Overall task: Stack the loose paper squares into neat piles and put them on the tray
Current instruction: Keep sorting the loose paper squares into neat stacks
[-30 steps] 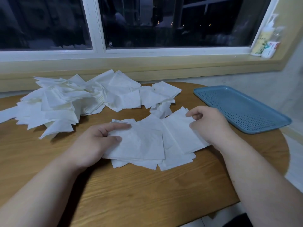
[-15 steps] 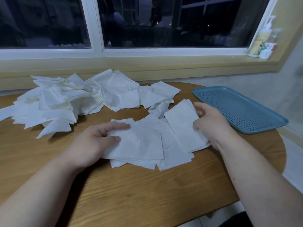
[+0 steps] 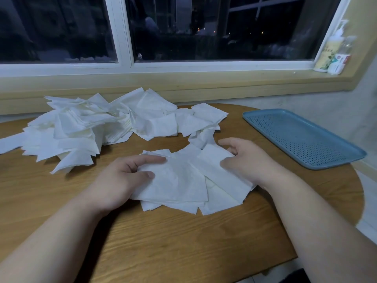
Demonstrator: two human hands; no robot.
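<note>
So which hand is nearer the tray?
Right. The right hand holds the papers just left of the tray; the left hand holds their other side, farther off.

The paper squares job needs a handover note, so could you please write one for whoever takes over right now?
The left hand pinches the left edge of the batch, thumb on top.
The right hand curls its fingers on the batch's right sheets.
The batch lies fanned, not squared, on the table; the heap sits loose at the far left; the tray is at the right.
Done: no neat pile, nothing on the tray yet.
Left: square the batch, tray it, then work through the heap.
</note>
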